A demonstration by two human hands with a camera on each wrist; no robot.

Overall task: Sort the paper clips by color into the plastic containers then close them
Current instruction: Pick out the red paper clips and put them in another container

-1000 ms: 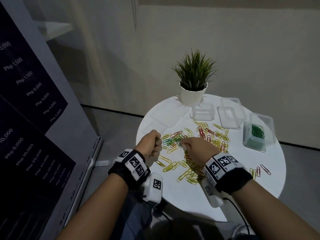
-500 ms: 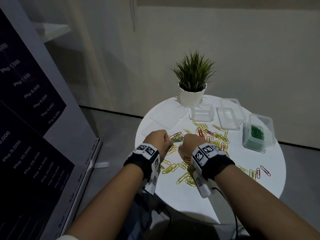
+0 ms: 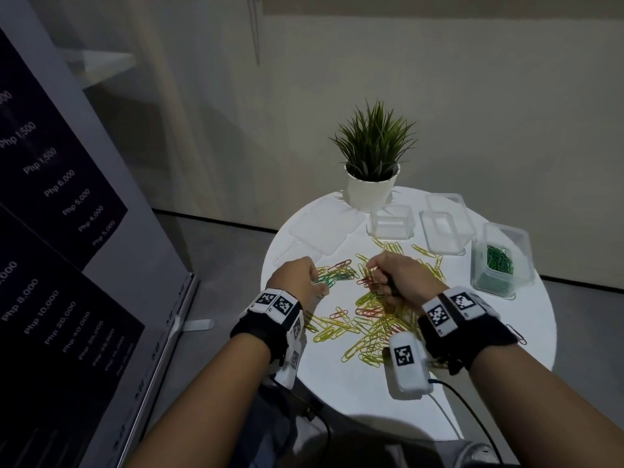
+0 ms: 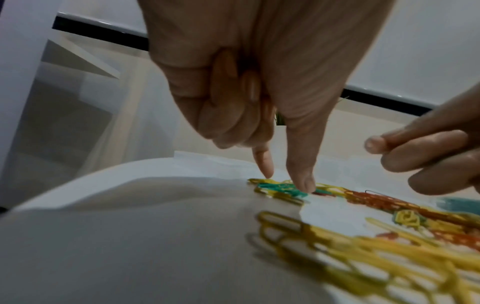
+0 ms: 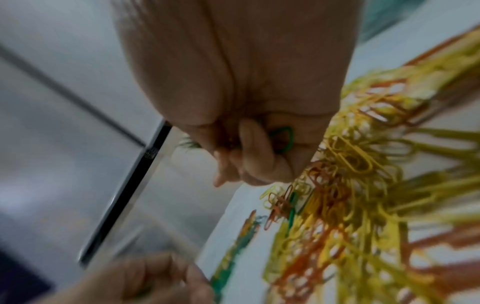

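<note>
Green is the colour in play — the left hand (image 4: 249, 82) has its thumb and index finger stretched down, narrowly parted, their tips touching a small cluster of green paper clips (image 4: 280, 190) lying flat on the table (image 3: 371, 393); its other fingers are curled into the palm. That cluster lies directly under those two fingertips, its long axis running roughly across them toward the right hand. The right hand (image 3: 401, 278), just beside it, is a closed fist that already holds at least one green clip (image 5: 283, 139) in its curl. Outward from both lies the mixed yellow and red pile (image 3: 371, 325), and well off beyond the right hand the open container with green clips (image 3: 499, 261) — the right hand is the nearer carrier, I judge.
</note>
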